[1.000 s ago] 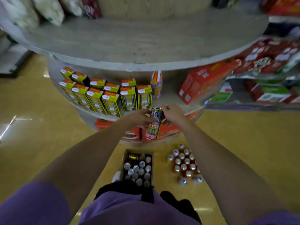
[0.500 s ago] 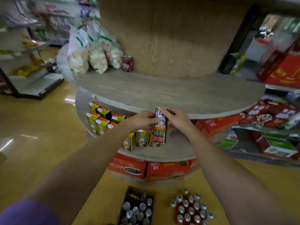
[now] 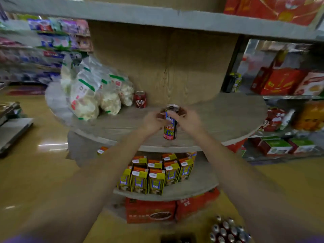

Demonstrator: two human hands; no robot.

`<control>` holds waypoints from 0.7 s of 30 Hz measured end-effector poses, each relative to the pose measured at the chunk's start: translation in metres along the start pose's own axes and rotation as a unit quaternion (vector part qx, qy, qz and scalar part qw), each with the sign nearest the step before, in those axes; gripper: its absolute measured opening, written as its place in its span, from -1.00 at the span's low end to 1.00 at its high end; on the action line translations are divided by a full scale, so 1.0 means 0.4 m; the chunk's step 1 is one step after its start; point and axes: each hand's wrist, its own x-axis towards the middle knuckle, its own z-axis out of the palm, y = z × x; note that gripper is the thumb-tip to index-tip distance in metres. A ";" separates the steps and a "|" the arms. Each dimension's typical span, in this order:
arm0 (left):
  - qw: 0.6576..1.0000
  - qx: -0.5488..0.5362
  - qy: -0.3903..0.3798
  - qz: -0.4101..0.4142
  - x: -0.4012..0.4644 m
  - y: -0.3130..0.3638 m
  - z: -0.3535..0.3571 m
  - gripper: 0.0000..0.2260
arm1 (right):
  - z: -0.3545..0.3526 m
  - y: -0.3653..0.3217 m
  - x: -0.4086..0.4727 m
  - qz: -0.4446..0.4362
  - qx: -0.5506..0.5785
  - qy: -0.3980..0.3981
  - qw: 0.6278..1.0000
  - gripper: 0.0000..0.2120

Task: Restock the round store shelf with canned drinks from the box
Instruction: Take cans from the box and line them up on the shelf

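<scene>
A tall red and blue drink can (image 3: 170,132) is upright over the front of the round shelf's (image 3: 228,118) middle tier. My left hand (image 3: 152,121) and my right hand (image 3: 186,118) both grip its upper part from either side. Whether its base touches the wood is unclear. A short red can (image 3: 140,99) stands further back by the wooden core. The box (image 3: 177,240) shows only as a dark edge at the bottom, with a cluster of loose cans (image 3: 228,232) on the floor to its right.
Bags of white snacks (image 3: 93,92) fill the tier's left side. Yellow juice cartons (image 3: 154,174) stand on the tier below, red cases (image 3: 150,211) under them. Red gift boxes (image 3: 280,81) sit on the shelves at right. An upper tier (image 3: 157,14) overhangs.
Both hands have lifted the tall can from below the middle tier's edge up and over that tier. The view has tilted upward, so the box has nearly left the frame.
</scene>
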 end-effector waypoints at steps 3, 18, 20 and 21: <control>1.000 -0.005 -0.008 -0.010 0.008 -0.002 -0.081 -0.73 | 0.058 -0.048 0.036 0.010 -0.001 -0.009 1.000 -0.78; 0.982 -0.145 -0.004 -0.123 0.160 -0.089 -0.157 -0.82 | 0.235 0.008 0.116 0.023 -0.077 -0.046 0.996 -0.66; 0.985 -0.109 0.010 -0.130 0.198 -0.105 -0.154 -0.96 | 0.276 0.050 0.133 0.052 -0.077 -0.058 0.994 -0.47; 0.986 -0.094 0.021 -0.137 0.216 -0.107 -0.156 -0.92 | 0.293 0.073 0.148 0.063 -0.087 -0.057 0.993 -0.44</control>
